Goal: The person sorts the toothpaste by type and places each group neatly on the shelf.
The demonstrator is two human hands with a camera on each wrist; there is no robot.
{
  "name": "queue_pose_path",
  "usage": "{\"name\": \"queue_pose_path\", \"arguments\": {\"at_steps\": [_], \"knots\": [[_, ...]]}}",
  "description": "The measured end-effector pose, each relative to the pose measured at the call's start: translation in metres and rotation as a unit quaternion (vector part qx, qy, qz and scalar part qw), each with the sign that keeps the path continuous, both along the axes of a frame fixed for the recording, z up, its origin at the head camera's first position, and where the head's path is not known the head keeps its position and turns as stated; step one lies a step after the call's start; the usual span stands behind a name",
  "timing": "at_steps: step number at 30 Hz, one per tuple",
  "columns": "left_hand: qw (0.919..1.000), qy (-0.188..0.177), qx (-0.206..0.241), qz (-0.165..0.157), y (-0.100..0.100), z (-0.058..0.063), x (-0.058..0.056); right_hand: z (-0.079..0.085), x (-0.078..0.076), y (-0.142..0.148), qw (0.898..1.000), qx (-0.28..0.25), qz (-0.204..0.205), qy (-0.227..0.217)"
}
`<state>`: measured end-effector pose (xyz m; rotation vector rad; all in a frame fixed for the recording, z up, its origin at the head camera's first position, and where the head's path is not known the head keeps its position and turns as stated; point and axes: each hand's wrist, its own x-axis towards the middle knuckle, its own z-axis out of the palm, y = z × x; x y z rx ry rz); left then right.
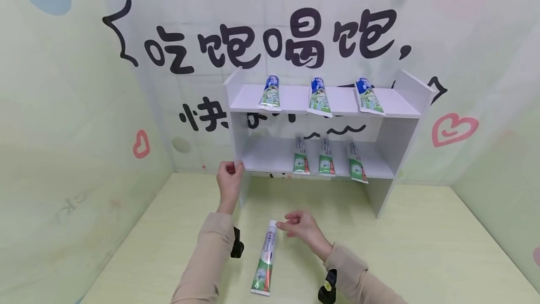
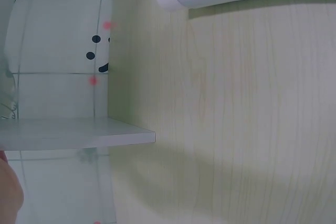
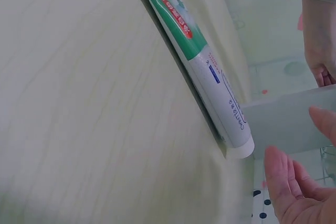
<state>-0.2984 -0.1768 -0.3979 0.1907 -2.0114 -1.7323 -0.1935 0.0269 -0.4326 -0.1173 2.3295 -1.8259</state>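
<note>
A white and green toothpaste tube (image 1: 265,259) lies on the table, its white cap toward the rack. My right hand (image 1: 304,230) is just beside that cap, thumb and fingers apart with nothing between them. In the right wrist view the tube (image 3: 205,72) lies left of my parted fingertips (image 3: 275,166). Up at the left side panel of the white shelf rack (image 1: 239,142), my left hand (image 1: 229,183) holds the panel's front edge with curled fingers. Only a bit of the left hand (image 2: 9,192) shows in its own wrist view, by the panel (image 2: 79,134).
The middle shelf bears three green and white toothpaste tubes (image 1: 326,156), grouped toward its centre and right. Three blue and green tubes (image 1: 319,96) lie spaced along the top shelf. Printed wall sheets (image 1: 76,83) enclose the pale wooden table (image 1: 438,247) at the back and sides.
</note>
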Motion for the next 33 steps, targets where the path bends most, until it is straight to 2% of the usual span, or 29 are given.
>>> {"name": "queue_pose_path", "arguments": {"at_steps": [6, 21, 33], "knots": [[1.0000, -0.003, 0.002, 0.000, 0.000, -0.002, 0.001, -0.015, 0.000, -0.003, 1.000, 0.008, 0.011, -0.015], [0.9999, 0.000, -0.002, 0.011, 0.000, -0.002, 0.003, -0.025, 0.007, -0.017, 0.998, 0.039, 0.013, -0.043], [0.9999, -0.002, -0.002, 0.010, 0.000, -0.002, 0.002, -0.037, 0.013, -0.030, 0.998, 0.043, 0.037, -0.029]]}}
